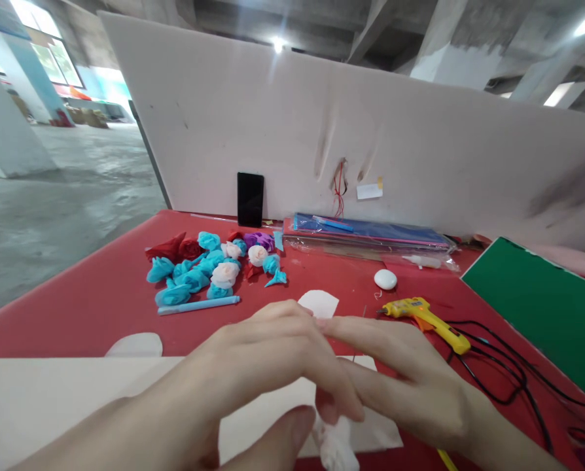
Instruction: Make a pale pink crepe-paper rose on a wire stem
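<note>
A small, crumpled twist of white crepe-like paper (339,450) sits just beneath the bent fingers of a person's left hand (267,360), over flat cream paper (37,399); the left thumb and forefinger stand apart at its upper end, though whether they grip it cannot be told; the right hand (410,373) reaches in from the twist's right, fingers stretched and parted, their grip likewise impossible to tell; beyond the twist spreads a red-covered table (101,288), with blue, pink, red and purple crepe-paper rosettes (194,281) beyond it to the left and a yellow glue gun with a black cord (410,307) beyond it to the right; farther past the twist rise a tall white panel (214,118) and a concrete-floored hall (91,163); the twist's long axis runs from the fingers toward the wearer, its near end slanting slightly right.
</note>
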`<state>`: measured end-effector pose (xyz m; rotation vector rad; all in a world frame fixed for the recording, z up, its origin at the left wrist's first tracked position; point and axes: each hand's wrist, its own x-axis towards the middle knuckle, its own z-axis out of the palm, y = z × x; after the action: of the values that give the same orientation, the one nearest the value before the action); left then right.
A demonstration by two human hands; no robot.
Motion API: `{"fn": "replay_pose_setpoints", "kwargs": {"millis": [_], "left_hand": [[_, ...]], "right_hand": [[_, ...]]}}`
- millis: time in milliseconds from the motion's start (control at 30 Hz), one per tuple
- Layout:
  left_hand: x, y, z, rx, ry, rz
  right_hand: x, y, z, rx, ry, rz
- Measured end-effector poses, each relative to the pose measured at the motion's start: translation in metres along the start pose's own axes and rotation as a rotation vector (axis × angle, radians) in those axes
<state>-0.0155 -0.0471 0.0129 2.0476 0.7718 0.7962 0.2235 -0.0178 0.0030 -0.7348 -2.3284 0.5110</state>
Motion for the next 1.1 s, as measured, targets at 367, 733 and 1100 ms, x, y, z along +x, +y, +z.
{"fn": "replay_pose_setpoints", "kwargs": {"millis": [367,733,1100], "left_hand": [[0.025,-0.013,0.0,0.203,0.415,0.017],[0.033,-0.032,0.004,0.078,0.475,0.058],[0.04,-0.027,0.003,-0.023,0.493,-0.105]], "right_hand": [[-0.007,0.012,0.017,0.626,0.259,0.073],[0.01,0.003,0.02,1.421,0.342,0.336],[-0.001,0.007,0.034,0.633,0.435,0.193]]}}
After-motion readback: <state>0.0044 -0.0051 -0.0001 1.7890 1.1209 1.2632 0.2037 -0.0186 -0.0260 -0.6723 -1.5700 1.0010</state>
